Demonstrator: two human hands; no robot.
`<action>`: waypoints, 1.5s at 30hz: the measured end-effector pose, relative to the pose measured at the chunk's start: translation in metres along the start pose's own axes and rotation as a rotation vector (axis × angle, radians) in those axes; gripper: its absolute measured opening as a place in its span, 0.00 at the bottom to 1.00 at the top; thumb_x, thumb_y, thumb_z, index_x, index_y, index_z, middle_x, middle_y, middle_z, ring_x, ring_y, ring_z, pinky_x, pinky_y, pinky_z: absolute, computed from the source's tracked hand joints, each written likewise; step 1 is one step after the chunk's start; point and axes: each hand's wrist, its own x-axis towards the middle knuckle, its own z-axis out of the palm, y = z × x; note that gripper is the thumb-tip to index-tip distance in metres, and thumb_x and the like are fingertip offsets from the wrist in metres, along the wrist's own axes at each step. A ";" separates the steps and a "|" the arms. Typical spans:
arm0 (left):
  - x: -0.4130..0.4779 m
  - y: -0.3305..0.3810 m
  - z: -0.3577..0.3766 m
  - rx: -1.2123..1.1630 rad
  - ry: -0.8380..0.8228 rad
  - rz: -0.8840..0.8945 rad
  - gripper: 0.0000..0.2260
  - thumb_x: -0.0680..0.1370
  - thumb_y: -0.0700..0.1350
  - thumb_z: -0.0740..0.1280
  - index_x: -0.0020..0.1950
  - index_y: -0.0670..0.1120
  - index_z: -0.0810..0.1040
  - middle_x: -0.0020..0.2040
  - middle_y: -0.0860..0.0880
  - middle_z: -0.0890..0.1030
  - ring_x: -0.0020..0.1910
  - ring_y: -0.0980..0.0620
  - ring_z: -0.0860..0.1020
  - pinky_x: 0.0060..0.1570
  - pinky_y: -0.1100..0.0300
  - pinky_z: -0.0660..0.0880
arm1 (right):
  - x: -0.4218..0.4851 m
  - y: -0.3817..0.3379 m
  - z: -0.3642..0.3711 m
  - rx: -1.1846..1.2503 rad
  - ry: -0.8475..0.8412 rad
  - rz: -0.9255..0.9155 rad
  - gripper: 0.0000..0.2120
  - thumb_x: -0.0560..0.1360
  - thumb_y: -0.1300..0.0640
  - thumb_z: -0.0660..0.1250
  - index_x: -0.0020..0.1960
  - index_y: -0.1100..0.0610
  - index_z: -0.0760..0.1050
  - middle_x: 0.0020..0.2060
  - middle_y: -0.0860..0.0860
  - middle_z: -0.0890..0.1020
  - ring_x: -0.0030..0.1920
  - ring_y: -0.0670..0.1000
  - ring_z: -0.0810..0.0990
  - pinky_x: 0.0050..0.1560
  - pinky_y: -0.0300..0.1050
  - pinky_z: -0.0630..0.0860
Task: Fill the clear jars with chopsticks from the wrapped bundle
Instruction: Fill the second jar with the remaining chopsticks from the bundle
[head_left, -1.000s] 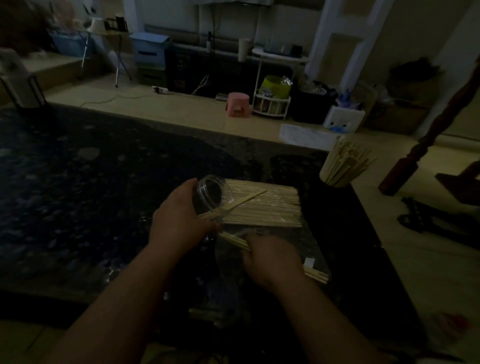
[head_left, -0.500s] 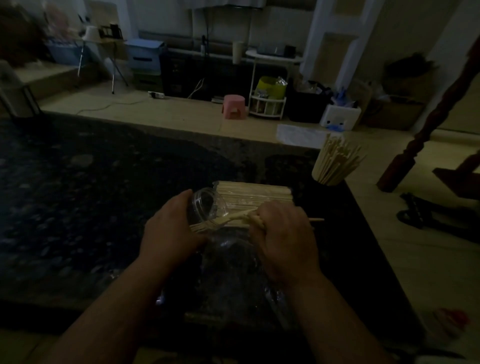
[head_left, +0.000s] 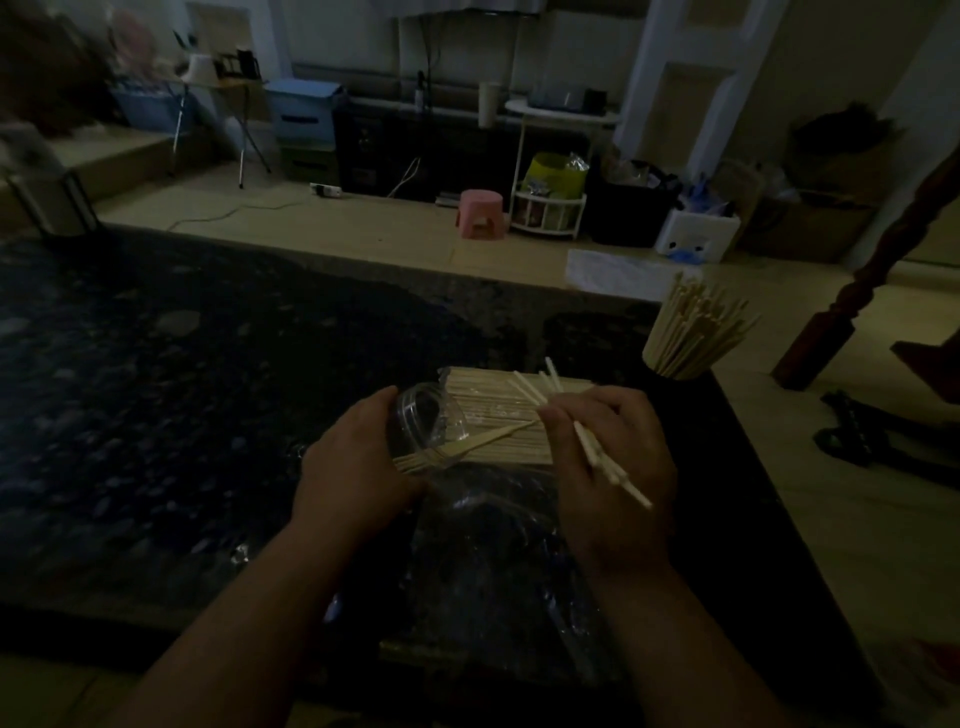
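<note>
Head view: my left hand (head_left: 358, 462) grips the clear plastic jar (head_left: 421, 421), which is tilted over the dark speckled table (head_left: 208, 389) with its mouth facing right and a few sticks inside. My right hand (head_left: 608, 457), apart from the left, pinches several pale wooden chopsticks (head_left: 613, 466). Their long axis runs far-left to near-right, and their far tips are over the wrapped bundle of chopsticks (head_left: 498, 415). The jar mouth lies left of those tips, so the right hand feeds.

Left hand (head_left: 358, 462) wraps tilted jar (head_left: 421, 415); right hand (head_left: 608, 457) fingers (head_left: 558, 418) pinch few chopsticks (head_left: 623, 479); both forearms extended forward.
</note>
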 end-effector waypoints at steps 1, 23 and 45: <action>0.000 0.000 0.000 0.001 -0.001 -0.003 0.44 0.63 0.63 0.76 0.75 0.54 0.62 0.71 0.52 0.70 0.67 0.50 0.71 0.64 0.53 0.69 | 0.000 -0.001 0.000 0.011 0.012 0.011 0.13 0.77 0.53 0.65 0.47 0.62 0.82 0.44 0.50 0.76 0.46 0.39 0.74 0.52 0.24 0.65; 0.000 0.002 -0.002 -0.063 0.013 0.033 0.46 0.61 0.56 0.79 0.75 0.54 0.62 0.71 0.53 0.70 0.67 0.52 0.72 0.65 0.54 0.69 | 0.006 -0.004 0.018 0.278 -0.025 0.616 0.08 0.70 0.53 0.75 0.42 0.50 0.76 0.41 0.46 0.80 0.41 0.42 0.79 0.41 0.33 0.75; 0.002 0.001 -0.006 -0.086 0.037 -0.022 0.45 0.60 0.60 0.77 0.74 0.54 0.64 0.70 0.52 0.72 0.65 0.51 0.73 0.64 0.52 0.71 | 0.003 0.005 0.014 0.281 -0.304 0.751 0.15 0.79 0.54 0.62 0.37 0.60 0.74 0.29 0.52 0.78 0.30 0.50 0.74 0.32 0.46 0.71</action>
